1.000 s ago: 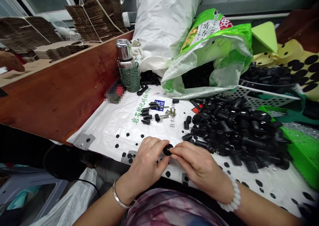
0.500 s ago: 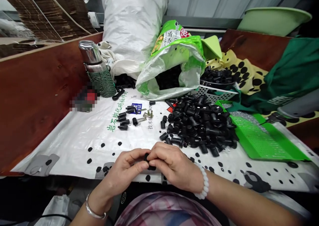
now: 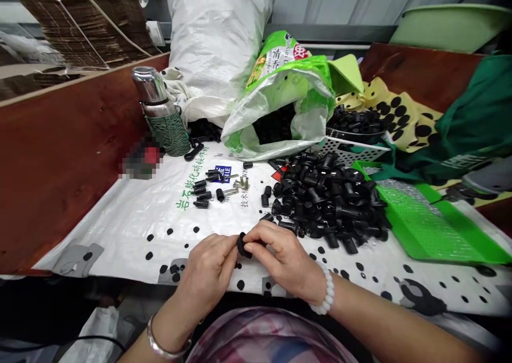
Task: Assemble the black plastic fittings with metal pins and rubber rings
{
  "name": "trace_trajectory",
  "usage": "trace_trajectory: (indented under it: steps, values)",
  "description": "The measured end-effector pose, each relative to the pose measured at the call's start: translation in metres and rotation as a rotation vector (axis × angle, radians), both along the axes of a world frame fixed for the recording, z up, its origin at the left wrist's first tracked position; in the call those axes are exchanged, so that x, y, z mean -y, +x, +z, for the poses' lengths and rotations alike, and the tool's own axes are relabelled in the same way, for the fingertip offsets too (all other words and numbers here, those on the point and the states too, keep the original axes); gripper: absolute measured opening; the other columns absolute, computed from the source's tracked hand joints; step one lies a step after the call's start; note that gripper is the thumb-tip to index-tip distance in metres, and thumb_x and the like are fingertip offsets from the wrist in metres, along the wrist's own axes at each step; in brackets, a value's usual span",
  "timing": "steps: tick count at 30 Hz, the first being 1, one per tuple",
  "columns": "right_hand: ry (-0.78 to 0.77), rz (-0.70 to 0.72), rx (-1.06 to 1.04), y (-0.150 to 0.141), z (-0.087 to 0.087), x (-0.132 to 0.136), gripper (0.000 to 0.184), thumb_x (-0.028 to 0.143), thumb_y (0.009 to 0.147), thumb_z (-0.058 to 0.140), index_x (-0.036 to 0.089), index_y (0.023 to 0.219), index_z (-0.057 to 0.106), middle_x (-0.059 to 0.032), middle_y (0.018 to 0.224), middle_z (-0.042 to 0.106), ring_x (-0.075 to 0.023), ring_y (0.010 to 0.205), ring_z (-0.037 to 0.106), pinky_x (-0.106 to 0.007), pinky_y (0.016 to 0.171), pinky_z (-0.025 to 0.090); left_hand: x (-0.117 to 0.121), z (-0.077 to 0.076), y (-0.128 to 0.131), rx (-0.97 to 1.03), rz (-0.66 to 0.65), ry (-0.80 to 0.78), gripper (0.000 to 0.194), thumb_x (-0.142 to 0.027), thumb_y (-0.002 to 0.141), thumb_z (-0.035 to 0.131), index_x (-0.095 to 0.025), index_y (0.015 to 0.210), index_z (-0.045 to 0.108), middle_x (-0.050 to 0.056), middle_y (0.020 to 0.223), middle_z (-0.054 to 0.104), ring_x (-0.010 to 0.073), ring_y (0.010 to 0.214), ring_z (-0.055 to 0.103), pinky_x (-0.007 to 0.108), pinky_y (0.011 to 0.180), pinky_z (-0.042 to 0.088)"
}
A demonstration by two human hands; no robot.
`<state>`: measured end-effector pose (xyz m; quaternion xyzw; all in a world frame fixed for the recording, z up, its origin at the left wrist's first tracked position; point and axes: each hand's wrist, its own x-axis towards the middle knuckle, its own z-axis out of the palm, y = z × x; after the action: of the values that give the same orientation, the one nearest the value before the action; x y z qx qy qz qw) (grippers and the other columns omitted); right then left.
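Between my two hands, just above the front of the white sheet, is a small black plastic part with a round flange. My left hand pinches it from the left, and the fingers and thumb of my right hand grip it from the right. Part of it is hidden by the fingertips. Beyond my right hand lies a heap of black plastic fittings. Farther left, several small black cylinders lie in a loose group beside thin metal strips.
Right of the heap is a green tray with small shiny pieces. Behind stand an opened green-and-white bag of black parts, a white perforated basket and a large white sack. A steel flask stands by the wooden side board.
The black part has turned so its round flange shows more between my fingers. My left hand has rotated, with its back now facing up. The view has shifted slightly.
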<state>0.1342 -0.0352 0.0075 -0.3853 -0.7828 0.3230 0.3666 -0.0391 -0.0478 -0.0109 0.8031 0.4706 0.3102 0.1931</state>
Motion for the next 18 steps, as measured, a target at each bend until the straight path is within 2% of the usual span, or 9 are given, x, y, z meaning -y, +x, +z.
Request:
trace_trajectory:
  steps: [3,6,8,11,14,18]
  values:
    - [0.091,0.030,0.053,0.006,0.004,0.000,0.012,0.016,0.083,0.050,0.016,0.091,0.061,-0.0072,0.087,0.057,-0.0149,0.080,0.055,-0.028,0.071,0.046,0.001,0.002,0.002,0.025,-0.019,0.006,0.018,-0.016,0.088,0.041,-0.016,0.092,0.059,0.004,0.077,0.063,0.0162,0.072,0.056,0.029,0.066,0.044]
    - [0.104,0.117,0.087,0.013,0.008,-0.002,0.019,0.019,0.079,0.058,0.016,0.098,0.056,-0.0100,0.105,0.055,-0.0152,0.086,0.055,-0.027,0.074,0.047,0.001,0.004,0.003,0.056,-0.032,-0.025,0.017,-0.014,0.088,0.042,-0.016,0.089,0.058,0.003,0.076,0.061,0.0152,0.073,0.055,0.028,0.067,0.043]
    - [0.086,0.164,0.091,0.015,0.009,-0.004,0.020,0.019,0.079,0.058,0.017,0.098,0.052,-0.0077,0.102,0.057,-0.0126,0.079,0.055,-0.025,0.070,0.048,0.002,0.006,0.005,0.074,-0.047,-0.051,0.016,-0.014,0.087,0.042,-0.016,0.086,0.058,0.003,0.075,0.060,0.0146,0.073,0.054,0.027,0.066,0.042]
    - [0.106,0.151,0.093,0.016,0.008,-0.005,0.027,0.018,0.079,0.058,0.017,0.104,0.049,-0.0043,0.090,0.057,-0.0116,0.071,0.054,-0.025,0.066,0.047,0.001,0.008,0.005,0.099,-0.087,-0.076,0.016,-0.012,0.087,0.043,-0.017,0.089,0.058,0.002,0.079,0.061,0.0139,0.076,0.055,0.026,0.069,0.042]
    - [0.154,0.149,0.110,0.016,0.009,-0.005,0.040,0.018,0.079,0.059,0.014,0.116,0.046,-0.0052,0.089,0.055,-0.0127,0.072,0.053,-0.026,0.066,0.047,0.001,0.006,0.005,0.094,-0.096,-0.061,0.015,-0.011,0.085,0.045,-0.016,0.089,0.059,0.003,0.078,0.062,0.0137,0.075,0.055,0.025,0.069,0.042]
    - [0.199,0.159,0.105,0.015,0.010,-0.003,0.038,0.019,0.080,0.057,0.012,0.117,0.049,-0.0073,0.090,0.056,-0.0140,0.076,0.054,-0.026,0.067,0.048,0.001,-0.001,0.004,0.101,-0.053,0.024,0.014,-0.015,0.085,0.047,-0.014,0.085,0.061,0.003,0.070,0.061,0.0137,0.066,0.055,0.025,0.062,0.042]
